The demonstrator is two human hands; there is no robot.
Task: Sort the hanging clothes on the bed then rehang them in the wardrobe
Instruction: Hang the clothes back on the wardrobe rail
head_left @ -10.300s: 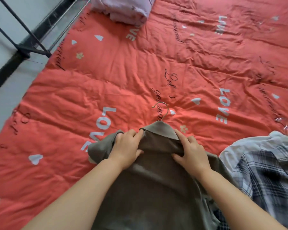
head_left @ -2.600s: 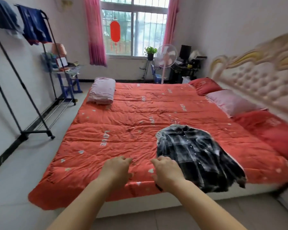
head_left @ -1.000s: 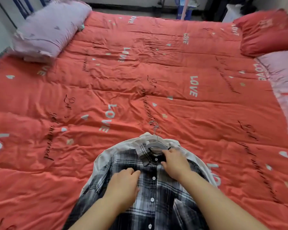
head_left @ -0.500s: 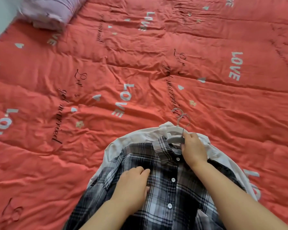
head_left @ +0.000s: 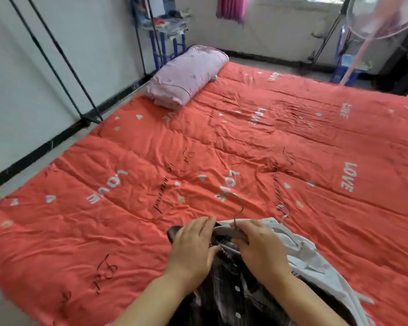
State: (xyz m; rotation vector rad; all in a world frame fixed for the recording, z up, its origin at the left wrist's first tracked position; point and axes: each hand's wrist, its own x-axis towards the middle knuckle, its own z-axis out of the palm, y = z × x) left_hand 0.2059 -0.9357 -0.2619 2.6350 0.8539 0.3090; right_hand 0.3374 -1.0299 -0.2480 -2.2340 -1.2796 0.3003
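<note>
Both hands meet at the near edge of the bed, on a plaid shirt [head_left: 233, 292] that lies on the red quilt [head_left: 127, 231]. The left hand [head_left: 191, 245] grips the left end of a grey hanger [head_left: 229, 232] together with the shirt's shoulder. The right hand [head_left: 262, 249] has its fingers curled over the hanger's right arm, just below the wire hook. A white shirt [head_left: 313, 257] lies under the plaid one to the right, with a second hook [head_left: 283, 211] beside it. A folded pink blanket [head_left: 186, 76] sits far left, near the rack [head_left: 57, 64].
</note>
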